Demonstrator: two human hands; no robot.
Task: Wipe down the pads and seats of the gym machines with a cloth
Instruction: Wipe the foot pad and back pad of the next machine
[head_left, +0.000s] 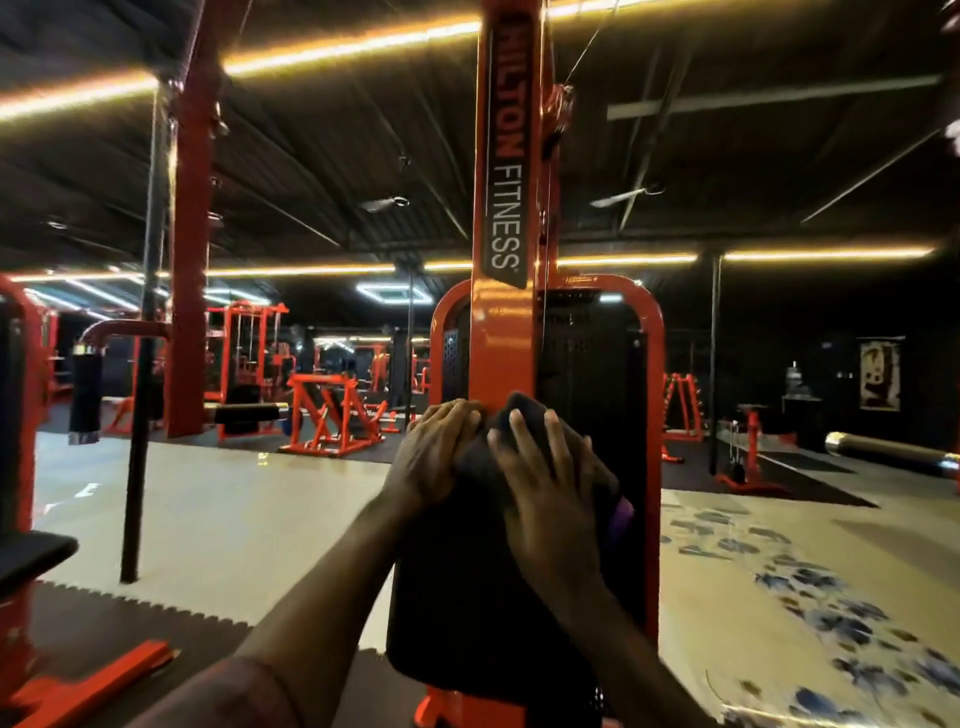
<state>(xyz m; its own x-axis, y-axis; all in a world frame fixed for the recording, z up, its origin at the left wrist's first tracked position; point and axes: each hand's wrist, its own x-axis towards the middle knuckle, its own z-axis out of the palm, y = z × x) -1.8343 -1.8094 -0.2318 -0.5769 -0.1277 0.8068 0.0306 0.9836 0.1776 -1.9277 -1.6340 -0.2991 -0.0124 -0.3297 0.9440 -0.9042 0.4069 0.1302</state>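
Straight ahead of my hands the tall orange steel upright (506, 332) with its black perforated weight-stack guard (587, 374) blocks any reach forward. The upright black vinyl back pad (457, 587) fills the space below. To the left there is open air over the pale floor mat (208, 499) (only a thin black pole (137, 415) stands there). The right side is open too.

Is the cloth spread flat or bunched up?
Bunched: the dark cloth humps over the pad top under the right hand.
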